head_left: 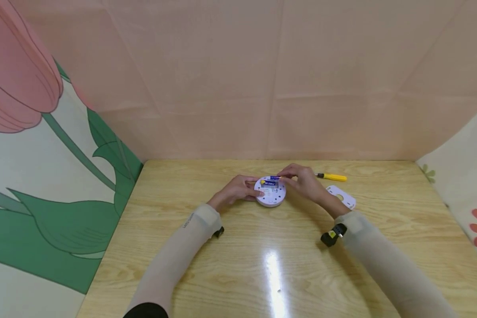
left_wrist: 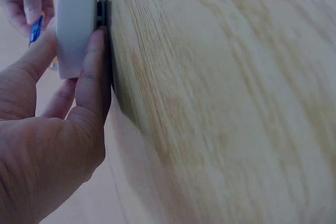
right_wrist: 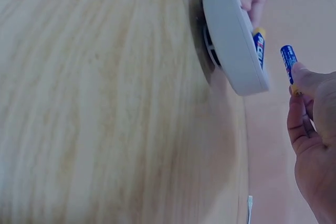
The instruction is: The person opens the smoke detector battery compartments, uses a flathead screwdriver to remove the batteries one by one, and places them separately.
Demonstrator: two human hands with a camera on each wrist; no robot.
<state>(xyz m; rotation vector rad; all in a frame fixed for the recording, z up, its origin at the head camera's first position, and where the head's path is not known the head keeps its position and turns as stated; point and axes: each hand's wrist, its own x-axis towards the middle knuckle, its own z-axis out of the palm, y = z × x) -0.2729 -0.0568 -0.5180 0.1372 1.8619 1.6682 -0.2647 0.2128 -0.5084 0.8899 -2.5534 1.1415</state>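
Observation:
A round white device (head_left: 271,201), its dotted face with a battery compartment turned up, is held at its left side by my left hand (head_left: 238,189). In the left wrist view, the fingers (left_wrist: 90,72) of that hand grip the casing's edge from both sides. One blue-and-yellow battery (right_wrist: 259,48) sits at the compartment, its yellow end sticking up. Between thumb and fingertips my right hand (head_left: 304,183) pinches a second blue-and-yellow battery (right_wrist: 288,62) by its yellow end. The right wrist view shows this battery apart from the device, just above its face.
Behind the right hand lies a screwdriver (head_left: 335,177) with a yellow handle. A white plate (head_left: 350,202) with a cutout lies beside the right wrist, partly covered by the forearm. The wooden table (head_left: 230,256) ends at a pink cloth backdrop (head_left: 222,88).

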